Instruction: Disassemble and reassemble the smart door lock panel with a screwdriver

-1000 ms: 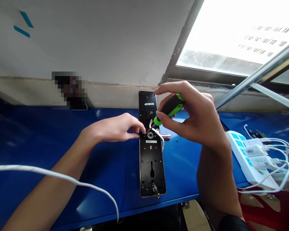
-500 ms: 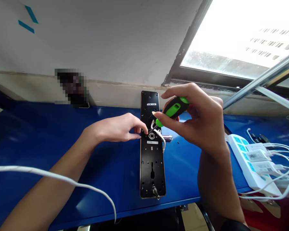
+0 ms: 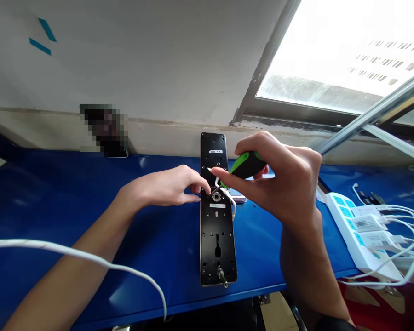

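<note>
A long black lock plate lies lengthwise on the blue table, its far end against the wall. My right hand is wrapped round a green and black screwdriver whose tip points down-left into the plate's middle, near a round metal fitting. My left hand rests at the plate's left edge, its fingertips pinched together right at the screwdriver tip; what they pinch is too small to see. A short white wire loops out of the plate beside the tip.
A white power strip with several plugged-in adapters and white cables lies at the right. A white cable crosses my left forearm in the foreground. A small dark screw lies right of the plate. A window is at upper right.
My right hand has lowered and closed more tightly over the screwdriver handle, with the tool lying flatter. The left hand has stayed at the plate's edge. The view has shifted slightly.
</note>
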### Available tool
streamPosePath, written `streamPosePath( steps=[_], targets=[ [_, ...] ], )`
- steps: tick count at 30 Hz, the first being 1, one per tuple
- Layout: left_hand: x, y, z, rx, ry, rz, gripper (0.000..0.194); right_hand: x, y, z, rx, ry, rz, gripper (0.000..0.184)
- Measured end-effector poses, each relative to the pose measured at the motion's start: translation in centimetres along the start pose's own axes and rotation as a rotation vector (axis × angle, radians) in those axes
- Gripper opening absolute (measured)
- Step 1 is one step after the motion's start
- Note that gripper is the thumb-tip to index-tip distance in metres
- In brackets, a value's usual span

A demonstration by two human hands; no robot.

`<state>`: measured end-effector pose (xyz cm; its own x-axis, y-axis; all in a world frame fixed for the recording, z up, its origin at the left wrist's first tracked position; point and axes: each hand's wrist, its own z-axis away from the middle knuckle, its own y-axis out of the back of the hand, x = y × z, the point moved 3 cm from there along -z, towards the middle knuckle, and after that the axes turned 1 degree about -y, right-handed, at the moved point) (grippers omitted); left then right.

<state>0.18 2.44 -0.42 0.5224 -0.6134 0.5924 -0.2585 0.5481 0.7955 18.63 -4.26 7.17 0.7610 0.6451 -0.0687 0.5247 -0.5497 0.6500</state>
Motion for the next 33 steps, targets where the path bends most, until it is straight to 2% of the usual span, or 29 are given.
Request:
streamPosePath(
  steps=[3, 8, 13, 18, 21, 24, 26, 30, 33],
  targets=[
    [-0.4, -0.1, 0.1, -0.002, 0.014, 0.013, 0.024, -0.1, 0.0, 0.2, 0.001, -0.03, 0.056, 0.033],
    [-1.9, -0.9, -0.4, 0.006, 0.057, 0.098, 0.038, -0.1, 0.5, 0.4, 0.049, -0.125, 0.14, 0.044],
    [-2.8, -1.9, -1.3, -0.033, 0.024, 0.293, 0.044, -0.4, 0.8, 0.4, -0.049, -0.059, 0.015, 0.031],
    [-3.3, -2.5, -2.0, -0.04, 0.016, 0.466, 0.054, 0.0, 1.2, 0.3, -0.18, -0.085, -0.113, 0.015],
    [-3.3, -2.6, -2.0, 0.002, 0.031, 0.468, 0.054, 0.5, 1.6, 0.2, -0.251, -0.075, -0.2, 0.008],
    [-2.9, -2.5, -2.0, 0.03, 0.048, 0.438, 0.05, 1.0, 1.8, 0.3, -0.309, -0.074, -0.295, 0.028],
    [-2.8, -2.5, -2.0, 0.035, 0.068, 0.409, 0.051, 1.2, 1.8, 0.4, -0.31, -0.095, -0.307, 0.034],
    [-2.6, -2.6, -2.1, 0.07, 0.093, 0.326, 0.055, 1.1, 1.4, 0.3, -0.212, -0.068, -0.215, 0.017],
    [-2.5, -2.7, -2.2, 0.088, 0.1, 0.291, 0.056, 0.8, 1.1, 0.2, -0.213, -0.038, -0.223, 0.013]
  ],
)
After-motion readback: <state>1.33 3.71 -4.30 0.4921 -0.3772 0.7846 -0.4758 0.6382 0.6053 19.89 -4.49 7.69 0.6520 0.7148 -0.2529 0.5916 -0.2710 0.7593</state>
